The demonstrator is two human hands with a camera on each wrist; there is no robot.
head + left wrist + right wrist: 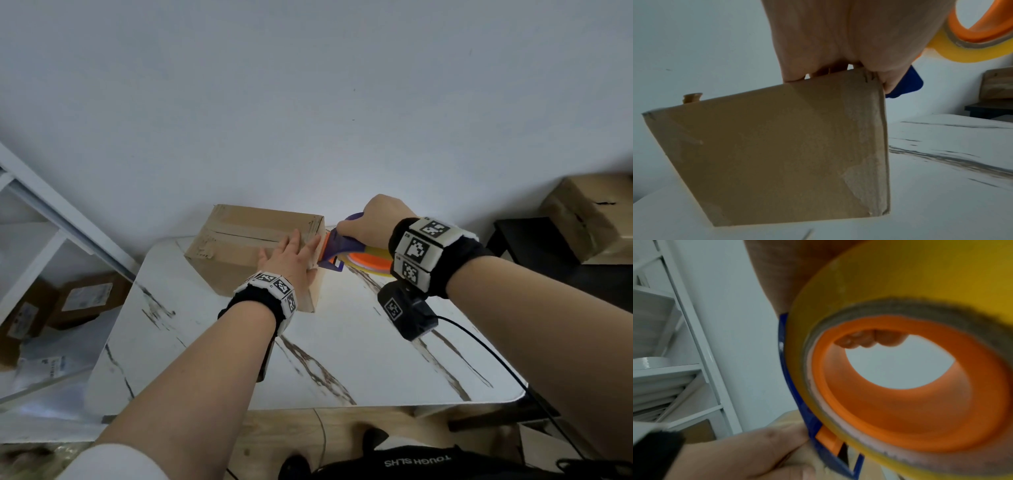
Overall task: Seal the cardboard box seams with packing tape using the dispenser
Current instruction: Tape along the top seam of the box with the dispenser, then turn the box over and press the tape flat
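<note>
A brown cardboard box stands on the white marble table near the wall, with tape along its top seam. My left hand lies flat with straight fingers on the box's top right corner; in the left wrist view the fingers reach over the box's upper edge. My right hand grips the blue handle of the tape dispenser at the box's right end. The dispenser carries a yellowish tape roll on an orange hub.
A white metal shelf stands at the left, with brown parcels on the floor below. Another cardboard box sits on a dark stand at the right. A black cable runs over the table's right side.
</note>
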